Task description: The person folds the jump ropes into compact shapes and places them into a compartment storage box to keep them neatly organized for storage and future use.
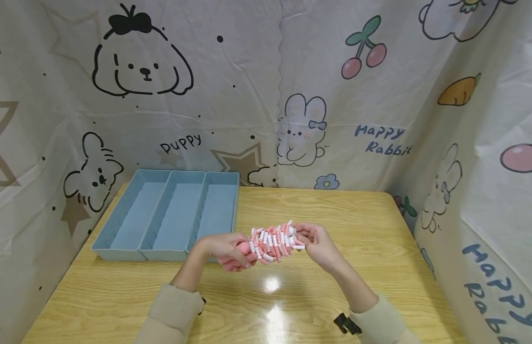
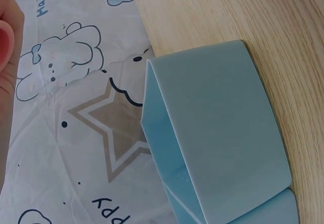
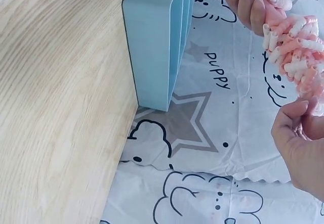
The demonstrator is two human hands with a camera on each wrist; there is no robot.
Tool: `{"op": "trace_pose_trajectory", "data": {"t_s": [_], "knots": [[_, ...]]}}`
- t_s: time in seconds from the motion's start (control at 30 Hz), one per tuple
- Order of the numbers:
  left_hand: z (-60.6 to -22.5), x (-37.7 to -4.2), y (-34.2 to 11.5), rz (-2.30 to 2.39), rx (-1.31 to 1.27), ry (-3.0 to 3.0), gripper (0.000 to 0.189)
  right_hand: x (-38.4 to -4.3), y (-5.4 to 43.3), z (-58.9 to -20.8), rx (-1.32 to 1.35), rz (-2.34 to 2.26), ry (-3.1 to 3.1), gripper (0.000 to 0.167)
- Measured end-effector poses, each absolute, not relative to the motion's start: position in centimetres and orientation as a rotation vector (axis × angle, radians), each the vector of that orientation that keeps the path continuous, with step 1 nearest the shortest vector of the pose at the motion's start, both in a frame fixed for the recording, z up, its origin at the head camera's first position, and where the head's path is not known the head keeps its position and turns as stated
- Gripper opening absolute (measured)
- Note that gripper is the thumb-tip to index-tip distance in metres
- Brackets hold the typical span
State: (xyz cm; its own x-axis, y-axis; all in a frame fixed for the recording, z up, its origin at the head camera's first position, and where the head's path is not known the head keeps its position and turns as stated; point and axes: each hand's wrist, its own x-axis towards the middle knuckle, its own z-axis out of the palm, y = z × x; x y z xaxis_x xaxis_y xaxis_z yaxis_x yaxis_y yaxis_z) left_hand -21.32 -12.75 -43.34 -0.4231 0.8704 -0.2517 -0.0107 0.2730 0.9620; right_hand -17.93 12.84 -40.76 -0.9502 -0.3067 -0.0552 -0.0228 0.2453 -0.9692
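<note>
Between my two hands, above the table, is a pink thing with many short pink and white tube-like curls [image 1: 272,243] along one end; its exact kind is unclear. My left hand [image 1: 228,248] grips the smooth pink end, fingers curled round it. My right hand [image 1: 316,243] pinches the curly end between thumb and fingers. In the right wrist view, the left hand [image 3: 253,4] is at the top and the right hand [image 3: 304,148] below, with the curls [image 3: 296,52] between. The left wrist view catches only an edge of the left hand [image 2: 9,87] and some pink.
A light blue tray [image 1: 141,254] with three compartments stands at the back left of the wooden table [image 1: 334,296], close behind the left hand. Printed cloth [image 1: 257,57] hangs round the back and sides. Black clips [image 1: 347,324] sit near the sleeve cuffs.
</note>
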Motion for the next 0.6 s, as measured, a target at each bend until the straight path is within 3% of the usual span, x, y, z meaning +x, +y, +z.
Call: {"op": "trace_pose_trajectory", "data": {"t_s": [0.37,0.6], "knots": [[-43.3,-21.2,-13.0,1.305,0.801,1.699,0.017,-17.9,12.7,-40.9,-0.533,-1.619,2.589,0.020],[-43.4,-21.4,-13.3,1.335,0.824,1.659,0.018,-19.0,13.7,-41.6,-0.845,-1.687,2.255,0.019]]}}
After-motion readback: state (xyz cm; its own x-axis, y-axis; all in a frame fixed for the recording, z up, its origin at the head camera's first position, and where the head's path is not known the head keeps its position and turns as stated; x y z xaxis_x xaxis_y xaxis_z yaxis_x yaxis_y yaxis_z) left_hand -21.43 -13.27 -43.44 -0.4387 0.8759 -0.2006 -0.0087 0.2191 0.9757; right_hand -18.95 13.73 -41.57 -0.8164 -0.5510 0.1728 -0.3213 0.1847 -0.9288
